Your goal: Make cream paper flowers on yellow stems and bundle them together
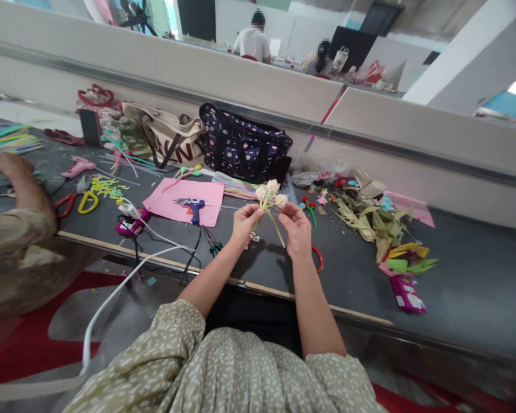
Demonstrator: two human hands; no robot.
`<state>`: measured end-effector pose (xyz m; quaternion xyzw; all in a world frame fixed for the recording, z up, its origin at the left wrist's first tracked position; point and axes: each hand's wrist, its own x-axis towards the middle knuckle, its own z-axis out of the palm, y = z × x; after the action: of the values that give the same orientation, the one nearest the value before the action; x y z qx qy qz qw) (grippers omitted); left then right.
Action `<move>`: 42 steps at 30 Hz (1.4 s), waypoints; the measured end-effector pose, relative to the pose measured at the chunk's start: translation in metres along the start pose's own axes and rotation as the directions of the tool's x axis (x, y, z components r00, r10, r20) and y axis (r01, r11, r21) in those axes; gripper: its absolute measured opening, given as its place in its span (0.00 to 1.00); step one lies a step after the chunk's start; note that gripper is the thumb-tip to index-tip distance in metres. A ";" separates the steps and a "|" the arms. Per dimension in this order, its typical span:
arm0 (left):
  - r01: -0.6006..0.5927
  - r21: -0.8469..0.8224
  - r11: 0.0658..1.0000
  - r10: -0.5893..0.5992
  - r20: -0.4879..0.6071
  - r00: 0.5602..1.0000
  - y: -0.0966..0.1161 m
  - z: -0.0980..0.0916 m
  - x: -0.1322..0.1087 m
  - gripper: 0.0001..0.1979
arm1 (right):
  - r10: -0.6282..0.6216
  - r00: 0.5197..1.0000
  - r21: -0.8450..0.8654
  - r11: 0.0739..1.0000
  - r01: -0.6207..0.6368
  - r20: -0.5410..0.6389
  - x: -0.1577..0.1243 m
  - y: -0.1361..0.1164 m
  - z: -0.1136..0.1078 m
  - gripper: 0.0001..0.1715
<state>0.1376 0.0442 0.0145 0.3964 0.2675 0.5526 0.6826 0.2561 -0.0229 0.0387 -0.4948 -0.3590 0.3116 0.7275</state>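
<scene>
Above the dark table, a small bunch of craft flowers (273,186) with cream blossoms and pale green stems is held between both hands. My left hand (243,225) pinches the stems just below the blossoms. At the right-hand blossom, my right hand (298,232) has its fingers closed on the flower's edge; the exact grip is partly hidden. One stem hangs down between the hands. Left of them, a blue glue gun (194,209) lies on a pink sheet (163,195), with dark-handled pliers (214,244) below it. Red-handled scissors (317,259) lie partly behind my right wrist.
A dark patterned bag (243,140) and a beige tote (172,135) stand against the partition. Dried husks (361,221) and a purple packet (406,293) lie right. A white cable (124,281) hangs over the table's front edge. At left is a co-worker's arm (28,186).
</scene>
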 end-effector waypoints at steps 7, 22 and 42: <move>-0.052 0.014 0.999 0.053 -0.087 0.995 -0.013 -0.010 0.006 0.15 | -0.003 0.987 -0.038 0.999 -0.003 -0.161 -0.004 0.010 -0.010 0.22; -0.056 0.004 0.998 0.056 -0.038 0.998 -0.012 -0.003 -0.008 0.15 | -0.494 0.862 -0.672 0.603 0.431 0.109 -0.009 -0.025 0.016 0.11; 0.027 -0.111 0.994 -0.028 -0.008 1.000 -0.004 0.004 -0.015 0.14 | -0.589 0.804 -0.765 0.479 0.429 0.082 -0.017 -0.019 0.016 0.09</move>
<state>0.1396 0.0282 0.0125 0.3516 0.2453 0.5591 0.7096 0.2354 -0.0344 0.0573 -0.6473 -0.5131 -0.1468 0.5442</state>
